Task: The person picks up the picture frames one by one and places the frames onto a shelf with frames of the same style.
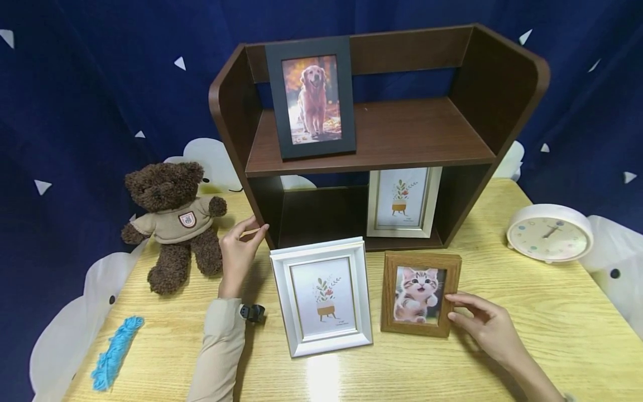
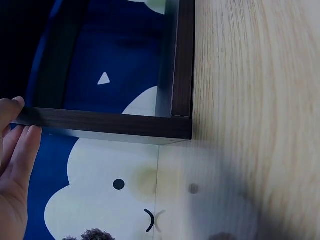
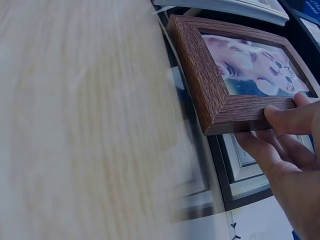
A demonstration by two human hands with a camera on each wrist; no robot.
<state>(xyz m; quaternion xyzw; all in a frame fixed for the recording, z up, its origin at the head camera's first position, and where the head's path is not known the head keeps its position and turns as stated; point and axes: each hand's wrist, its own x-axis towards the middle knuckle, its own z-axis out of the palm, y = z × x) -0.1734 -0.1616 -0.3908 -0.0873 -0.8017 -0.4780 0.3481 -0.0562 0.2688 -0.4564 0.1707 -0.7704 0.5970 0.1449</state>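
My right hand (image 1: 486,326) pinches the right side of a brown wooden photo frame (image 1: 456,268) with a kitten picture, thumb on the front and fingers behind. I cannot tell whether this frame touches the table. With its thumb and fingers, my left hand (image 1: 238,254) grips the front edge of the left side panel of a dark brown two-tier shelf (image 1: 412,125); the left wrist view shows the panel (image 2: 110,121) between them. Left of the kitten frame, a white photo frame (image 1: 326,301) with a plant print is in front of the shelf.
A black photo frame (image 1: 346,100) with a dog picture leans on the upper tier. A pale gold frame (image 1: 426,206) stands in the lower tier. On the left are a teddy bear (image 1: 181,223) and blue yarn (image 1: 116,353); a white clock (image 1: 550,234) is at right.
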